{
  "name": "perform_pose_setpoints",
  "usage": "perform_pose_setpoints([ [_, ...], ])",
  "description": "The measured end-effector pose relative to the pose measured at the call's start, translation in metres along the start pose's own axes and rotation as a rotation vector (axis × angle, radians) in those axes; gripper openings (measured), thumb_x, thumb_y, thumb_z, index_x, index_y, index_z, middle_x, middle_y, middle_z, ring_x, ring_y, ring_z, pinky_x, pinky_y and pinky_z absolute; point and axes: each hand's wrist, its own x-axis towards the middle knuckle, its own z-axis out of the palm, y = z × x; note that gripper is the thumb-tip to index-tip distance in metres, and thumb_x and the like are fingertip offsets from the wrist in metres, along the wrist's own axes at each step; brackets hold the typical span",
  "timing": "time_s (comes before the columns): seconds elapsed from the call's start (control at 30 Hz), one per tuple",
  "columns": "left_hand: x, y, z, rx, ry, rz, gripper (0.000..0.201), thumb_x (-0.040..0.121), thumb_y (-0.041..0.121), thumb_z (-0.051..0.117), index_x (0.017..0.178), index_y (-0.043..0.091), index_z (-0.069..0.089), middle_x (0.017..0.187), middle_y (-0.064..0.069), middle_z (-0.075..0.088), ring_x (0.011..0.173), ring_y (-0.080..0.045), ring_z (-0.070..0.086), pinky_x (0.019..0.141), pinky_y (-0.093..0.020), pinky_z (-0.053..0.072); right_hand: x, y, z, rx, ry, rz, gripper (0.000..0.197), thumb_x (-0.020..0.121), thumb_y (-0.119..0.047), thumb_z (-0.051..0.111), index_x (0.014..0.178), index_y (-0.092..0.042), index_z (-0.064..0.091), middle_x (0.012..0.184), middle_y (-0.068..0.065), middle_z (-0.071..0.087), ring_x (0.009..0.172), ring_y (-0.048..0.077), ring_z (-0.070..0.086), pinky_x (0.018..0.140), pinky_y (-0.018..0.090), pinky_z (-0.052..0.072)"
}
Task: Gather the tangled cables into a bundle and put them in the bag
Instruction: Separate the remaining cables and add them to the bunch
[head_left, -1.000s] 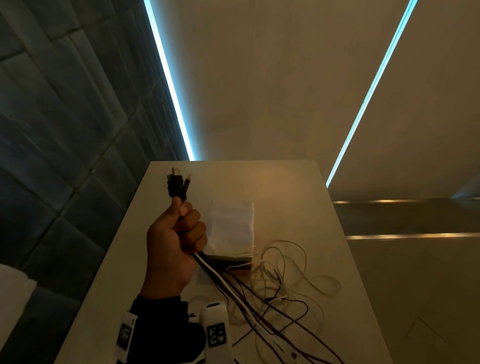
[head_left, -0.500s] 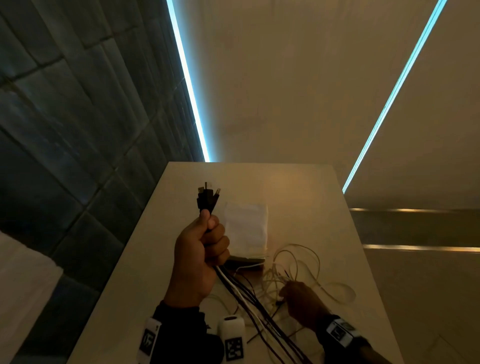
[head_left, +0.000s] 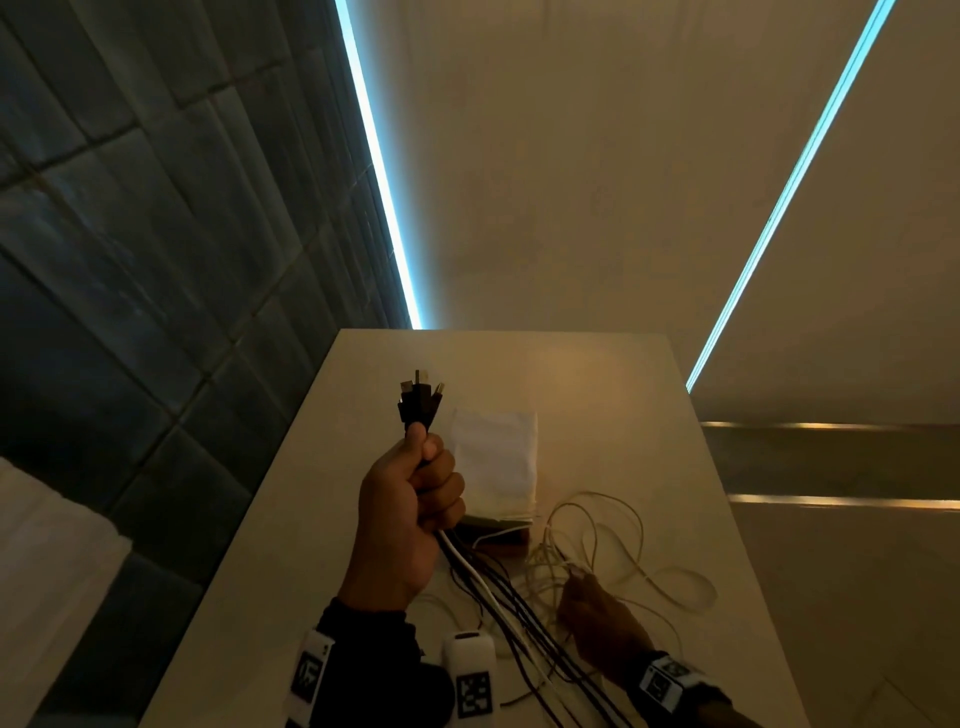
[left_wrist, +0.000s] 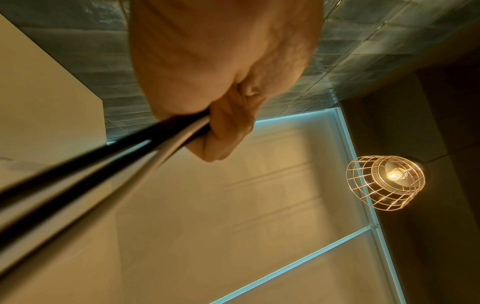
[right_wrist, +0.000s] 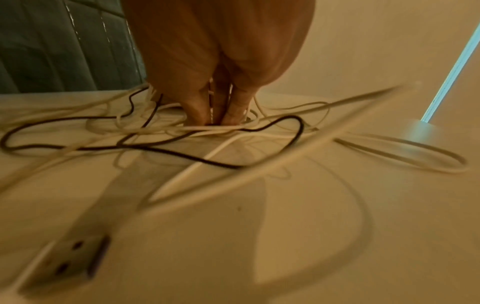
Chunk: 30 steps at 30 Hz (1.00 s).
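Observation:
My left hand (head_left: 415, 499) is raised above the table and grips a bunch of cables (head_left: 498, 597), mostly black with one white. Their plug ends (head_left: 418, 400) stick up out of the fist. The left wrist view shows the cables (left_wrist: 103, 162) running out from under my curled fingers. My right hand (head_left: 592, 608) is down on the table in the tangle of pale cables (head_left: 613, 540). In the right wrist view its fingertips (right_wrist: 197, 115) pinch pale strands (right_wrist: 207, 129) against the tabletop. The white cloth bag (head_left: 496, 462) lies flat just behind the tangle.
The pale table (head_left: 597, 384) is narrow, with a dark tiled wall (head_left: 130, 260) along its left side and a drop at its right edge. A white plug (right_wrist: 67, 261) lies on the table near my right wrist. A loose cable loop (head_left: 675, 587) reaches toward the right edge.
My right hand came into view from the lower right and settled on the pale tangle, where it now pinches strands. My left hand kept its grip on the bunch, held at about the same height.

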Motion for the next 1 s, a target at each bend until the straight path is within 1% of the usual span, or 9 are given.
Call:
perform_pose_setpoints([
  [0.13, 0.001, -0.003, 0.001, 0.002, -0.001, -0.004, 0.039, 0.102, 0.030, 0.031, 0.068, 0.015, 0.041, 0.047, 0.008, 0.027, 0.034, -0.003, 0.020, 0.032, -0.018, 0.018, 0.002, 0.003, 0.003, 0.156, -0.052, 0.049, 0.029, 0.089, -0.007, 0.036, 0.109, -0.006, 0.057, 0.129, 0.009, 0.049, 0.125, 0.031, 0.043, 0.075, 0.035, 0.052],
  [0.3, 0.001, -0.007, -0.002, 0.021, 0.013, 0.004, 0.038, 0.103, 0.030, 0.030, 0.069, 0.015, 0.041, 0.047, 0.008, 0.027, 0.034, -0.003, 0.020, 0.033, -0.017, 0.018, 0.003, 0.001, -0.008, 0.029, 0.014, 0.035, 0.032, 0.089, -0.008, 0.038, 0.119, -0.010, 0.052, 0.136, 0.009, 0.046, 0.126, 0.028, 0.043, 0.094, 0.037, 0.044],
  [0.4, 0.001, -0.008, -0.005, 0.042, 0.034, 0.012, 0.039, 0.103, 0.030, 0.031, 0.069, 0.014, 0.041, 0.047, 0.008, 0.027, 0.034, -0.004, 0.019, 0.034, -0.018, 0.016, 0.003, -0.005, -0.016, 0.042, 0.130, 0.018, 0.033, 0.087, -0.003, 0.038, 0.115, -0.014, 0.050, 0.129, 0.004, 0.050, 0.121, 0.024, 0.043, 0.096, 0.033, 0.036],
  [0.57, 0.001, -0.015, -0.006, 0.253, 0.075, 0.082, 0.035, 0.103, 0.027, 0.034, 0.072, 0.013, 0.042, 0.052, 0.006, 0.026, 0.040, -0.007, 0.016, 0.040, -0.022, 0.013, 0.008, -0.029, -0.062, 0.301, 0.433, 0.011, 0.013, 0.093, -0.016, 0.050, 0.093, -0.029, 0.051, 0.085, -0.014, 0.049, 0.081, 0.011, 0.045, 0.067, 0.022, 0.040],
  [0.7, 0.000, -0.024, 0.002, 0.456, 0.066, 0.108, 0.034, 0.102, 0.027, 0.039, 0.071, 0.015, 0.038, 0.053, 0.006, 0.024, 0.042, -0.009, 0.016, 0.044, -0.027, 0.013, 0.013, -0.054, -0.115, 0.843, 0.638, 0.048, 0.007, 0.093, -0.012, 0.056, 0.088, -0.016, 0.057, 0.073, -0.002, 0.062, 0.065, 0.007, 0.057, 0.063, 0.017, 0.046],
  [0.77, 0.002, -0.031, 0.006, 0.603, 0.091, 0.114, 0.031, 0.099, 0.029, 0.047, 0.072, 0.015, 0.040, 0.052, 0.005, 0.026, 0.041, -0.008, 0.020, 0.043, -0.024, 0.019, 0.013, -0.072, -0.147, 1.200, 0.647, 0.021, 0.005, 0.094, -0.009, 0.055, 0.091, -0.005, 0.056, 0.070, 0.013, 0.061, 0.060, 0.016, 0.058, 0.060, 0.025, 0.050],
  [0.83, 0.003, -0.039, 0.010, 0.739, 0.122, 0.113, 0.026, 0.096, 0.034, 0.052, 0.079, 0.016, 0.050, 0.055, 0.005, 0.039, 0.039, -0.006, 0.037, 0.041, -0.023, 0.033, 0.012, -0.088, -0.168, 1.388, 0.605, -0.070, 0.010, 0.095, -0.009, 0.054, 0.094, 0.001, 0.055, 0.073, 0.016, 0.060, 0.060, 0.023, 0.056, 0.059, 0.032, 0.052],
  [0.9, 0.005, -0.045, 0.012, 0.776, 0.145, 0.130, 0.025, 0.094, 0.038, 0.055, 0.095, 0.014, 0.061, 0.077, -0.001, 0.065, 0.064, -0.010, 0.066, 0.053, -0.028, 0.055, 0.009, -0.099, -0.179, 1.443, 0.505, -0.155, 0.015, 0.095, -0.013, 0.054, 0.098, 0.002, 0.057, 0.081, 0.015, 0.064, 0.063, 0.023, 0.060, 0.060, 0.034, 0.054],
  [1.0, 0.004, -0.046, 0.009, 0.755, 0.211, 0.222, 0.025, 0.094, 0.038, 0.055, 0.107, 0.019, 0.063, 0.094, -0.007, 0.069, 0.087, -0.028, 0.069, 0.073, -0.048, 0.060, 0.004, -0.105, -0.184, 1.426, 0.410, -0.202, 0.012, 0.096, -0.010, 0.053, 0.104, -0.001, 0.057, 0.077, 0.012, 0.066, 0.058, 0.018, 0.064, 0.056, 0.030, 0.055],
])
